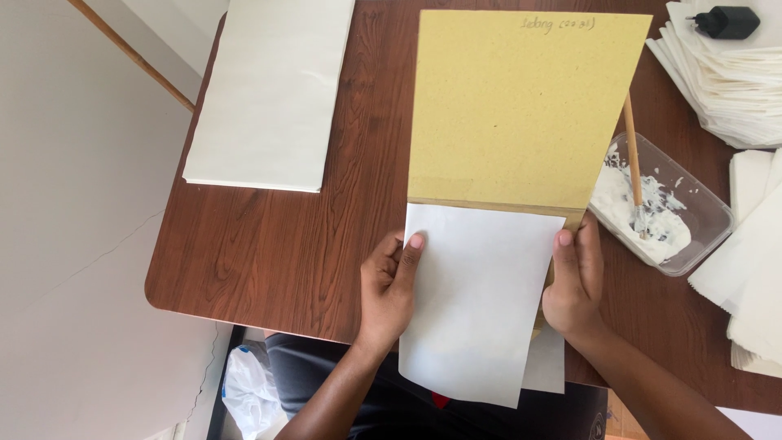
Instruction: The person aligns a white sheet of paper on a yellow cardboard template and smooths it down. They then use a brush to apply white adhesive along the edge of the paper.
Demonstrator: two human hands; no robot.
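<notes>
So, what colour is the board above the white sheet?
Mustard yellow board, clearest in the head view.

Flat rectangular cardboard sheet (521, 106): mustard yellow. Thin paper sheet (476, 305): plain white. Wooden table top (269, 253): reddish brown, grained. Stacked paper pile (269, 90): cream white. Clear plastic tub (700, 220): white paste inside. Slim wooden brush handle (631, 151): tan. Small plug adapter (727, 22): black.

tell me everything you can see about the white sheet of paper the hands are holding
The white sheet is plain, blank and thin, roughly rectangular and slightly tilted. It lies on the near edge of the brown wooden table, its lower part hanging past the edge over the person's lap. Its top edge meets the lower edge of a yellow-brown board. The left hand holds its left edge, one finger pressing on the top corner; the right hand holds the right edge. Another white sheet shows beneath its lower right corner.
</notes>
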